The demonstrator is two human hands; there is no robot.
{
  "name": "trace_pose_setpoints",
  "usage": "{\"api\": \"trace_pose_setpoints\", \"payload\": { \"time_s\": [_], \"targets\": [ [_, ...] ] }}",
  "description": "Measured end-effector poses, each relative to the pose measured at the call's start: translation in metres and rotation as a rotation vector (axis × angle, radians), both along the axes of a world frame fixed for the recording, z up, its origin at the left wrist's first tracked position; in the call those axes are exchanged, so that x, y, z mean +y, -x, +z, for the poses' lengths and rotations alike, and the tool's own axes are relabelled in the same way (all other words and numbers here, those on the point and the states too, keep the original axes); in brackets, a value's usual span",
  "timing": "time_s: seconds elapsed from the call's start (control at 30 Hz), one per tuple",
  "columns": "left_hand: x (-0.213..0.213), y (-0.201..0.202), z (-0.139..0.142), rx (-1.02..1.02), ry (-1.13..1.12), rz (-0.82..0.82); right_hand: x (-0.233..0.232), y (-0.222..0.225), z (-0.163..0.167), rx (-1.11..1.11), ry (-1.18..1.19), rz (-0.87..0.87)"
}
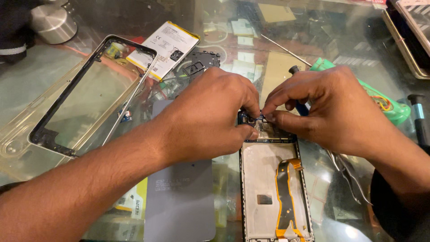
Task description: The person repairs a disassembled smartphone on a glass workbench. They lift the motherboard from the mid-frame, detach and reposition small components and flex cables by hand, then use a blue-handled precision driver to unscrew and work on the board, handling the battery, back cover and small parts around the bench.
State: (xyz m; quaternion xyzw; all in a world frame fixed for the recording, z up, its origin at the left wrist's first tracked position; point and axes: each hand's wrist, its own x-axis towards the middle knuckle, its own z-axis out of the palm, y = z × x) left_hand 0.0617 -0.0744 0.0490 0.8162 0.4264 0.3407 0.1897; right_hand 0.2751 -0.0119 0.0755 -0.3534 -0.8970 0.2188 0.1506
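Observation:
An opened phone chassis [268,179] lies on the glass table, its white inner plate crossed by an orange flex cable [284,192]. Both hands meet at its top end. My left hand [210,116] pinches at the small blue circuit board [253,121] there, thumb and forefinger closed on it. My right hand [327,107] presses fingertips on the same board from the right, with a blue-handled screwdriver [301,105] tucked under its fingers. The board is mostly hidden by fingers.
A black phone frame [89,89] in a clear case lies at left. A white battery [165,47] sits behind it, a grey back cover [179,197] beside the chassis. A green tool [385,103], metal tweezers [347,172] and a metal cylinder [53,22] are around.

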Motion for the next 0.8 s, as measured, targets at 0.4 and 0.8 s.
{"api": "trace_pose_setpoints", "payload": {
  "time_s": [0.4,0.8],
  "targets": [
    [-0.0013,-0.0021,0.0043,0.015,0.038,0.016,-0.0021,0.0025,-0.0016,-0.008,-0.01,-0.021],
    [0.0,-0.0026,-0.0007,0.027,0.005,0.011,-0.0018,-0.0002,-0.0072,-0.005,0.035,-0.072]
  ]
}}
